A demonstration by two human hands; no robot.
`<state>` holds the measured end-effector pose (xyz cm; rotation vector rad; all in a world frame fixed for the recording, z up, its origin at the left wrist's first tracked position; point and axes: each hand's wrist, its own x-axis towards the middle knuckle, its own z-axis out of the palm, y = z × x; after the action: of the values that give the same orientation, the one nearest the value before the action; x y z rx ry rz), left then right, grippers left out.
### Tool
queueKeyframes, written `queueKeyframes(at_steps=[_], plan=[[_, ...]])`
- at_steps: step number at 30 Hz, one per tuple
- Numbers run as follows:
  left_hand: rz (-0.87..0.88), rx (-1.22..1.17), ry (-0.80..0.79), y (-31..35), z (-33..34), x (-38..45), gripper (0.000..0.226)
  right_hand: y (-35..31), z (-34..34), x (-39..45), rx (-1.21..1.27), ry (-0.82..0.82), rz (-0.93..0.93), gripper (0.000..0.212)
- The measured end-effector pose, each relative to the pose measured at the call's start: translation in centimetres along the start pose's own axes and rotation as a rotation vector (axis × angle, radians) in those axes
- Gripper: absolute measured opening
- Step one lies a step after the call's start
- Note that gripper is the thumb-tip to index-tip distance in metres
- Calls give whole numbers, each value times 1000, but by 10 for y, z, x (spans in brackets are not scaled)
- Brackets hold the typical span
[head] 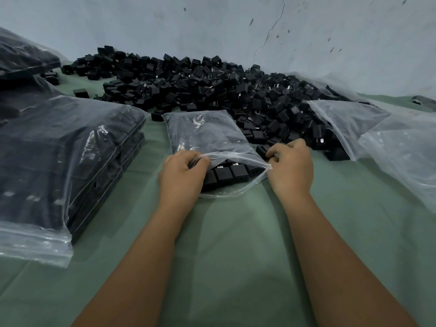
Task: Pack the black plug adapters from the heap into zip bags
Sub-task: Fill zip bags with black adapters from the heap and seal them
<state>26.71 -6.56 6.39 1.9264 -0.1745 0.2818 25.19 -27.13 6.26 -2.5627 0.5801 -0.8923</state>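
The zip bag (pixel 212 138) lies flat on the green cloth (pixel 236 232) in the middle of the scene, its long axis running from near to far with a slight lean to the left at the far end, and its open mouth facing the near side. Inside it, a row of black plug adapters (pixel 226 173) shows at the mouth, packed side by side across the bag's width; more dark shapes fill the bag farther in, blurred by the plastic. The left hand (pixel 181 175) is at the left corner of the mouth, its fingers curled round the upper lip of the bag and pinching it up. The right hand (pixel 292 166) is at the right corner, fingers curled and pinching the plastic there, so the mouth gapes between the two hands. Just beyond the bag and to its right spreads the heap of loose adapters (pixel 212 86), reaching back to the pale wall (pixel 212 24). To the left, near the bag but apart from it, a stack of filled bags (pixel 66 161) lies on the cloth, with more filled bags (pixel 21 57) farther back. On the right, a large clear bag (pixel 349 123) overlaps the heap's edge, and another crumpled clear bag (pixel 405 156) lies nearer beside it.
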Motion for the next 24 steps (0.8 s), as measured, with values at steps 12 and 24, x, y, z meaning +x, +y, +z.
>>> queueKeyframes(at_steps=[12, 24], plan=[[-211, -335, -355, 13, -24, 15, 17, -1, -13, -8, 251, 53, 158, 22], [14, -228, -319, 0, -20, 23, 9, -3, -13, -9, 125, -49, 182, 30]])
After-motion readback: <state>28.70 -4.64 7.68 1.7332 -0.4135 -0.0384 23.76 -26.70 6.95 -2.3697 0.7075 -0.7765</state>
